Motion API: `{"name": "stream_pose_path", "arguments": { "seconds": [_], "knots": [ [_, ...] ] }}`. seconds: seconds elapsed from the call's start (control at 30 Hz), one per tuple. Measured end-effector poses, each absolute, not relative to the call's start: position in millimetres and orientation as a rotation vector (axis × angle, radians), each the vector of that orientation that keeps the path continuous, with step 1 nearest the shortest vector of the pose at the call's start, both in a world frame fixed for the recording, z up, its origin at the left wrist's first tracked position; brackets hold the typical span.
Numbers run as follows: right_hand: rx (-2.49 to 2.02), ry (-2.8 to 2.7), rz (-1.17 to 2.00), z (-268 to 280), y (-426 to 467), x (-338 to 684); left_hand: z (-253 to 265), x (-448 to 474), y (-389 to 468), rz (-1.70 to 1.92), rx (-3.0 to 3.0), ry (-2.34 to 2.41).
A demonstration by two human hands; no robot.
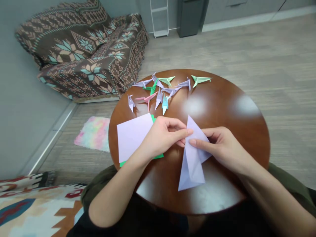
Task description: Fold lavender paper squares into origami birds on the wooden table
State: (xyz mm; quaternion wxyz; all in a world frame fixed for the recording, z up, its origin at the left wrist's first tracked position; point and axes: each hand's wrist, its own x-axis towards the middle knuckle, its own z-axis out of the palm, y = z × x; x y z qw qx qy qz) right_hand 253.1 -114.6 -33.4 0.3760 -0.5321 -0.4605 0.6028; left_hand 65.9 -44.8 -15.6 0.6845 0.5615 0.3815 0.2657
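Observation:
A partly folded sheet of lavender origami paper is held up over the near half of the round table, one corner pointing away from me. My left hand pinches its left edge between thumb and fingers. From the other side my right hand grips it, the thumb pressed flat on the front layer and the fingers behind. Some of the fingers are hidden by the paper. Left of it, near my left forearm, lies a stack of square paper, lavender on top with green edges showing beneath.
Several folded paper cranes stand at the table's far left, among them a pink one, a blue one and a light green one. The brown wooden table has a round edge. Beyond it is a covered sofa.

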Motion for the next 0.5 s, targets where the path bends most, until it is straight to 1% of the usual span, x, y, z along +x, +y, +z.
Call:
{"name": "stream_pose_path", "arguments": {
  "seconds": [0.5],
  "knots": [
    [-1.29, -1.198, 1.592, -33.1, -112.7, 252.9, -13.0, 65.9, -43.7, 0.58, 1.28, 0.894]
  ]
}}
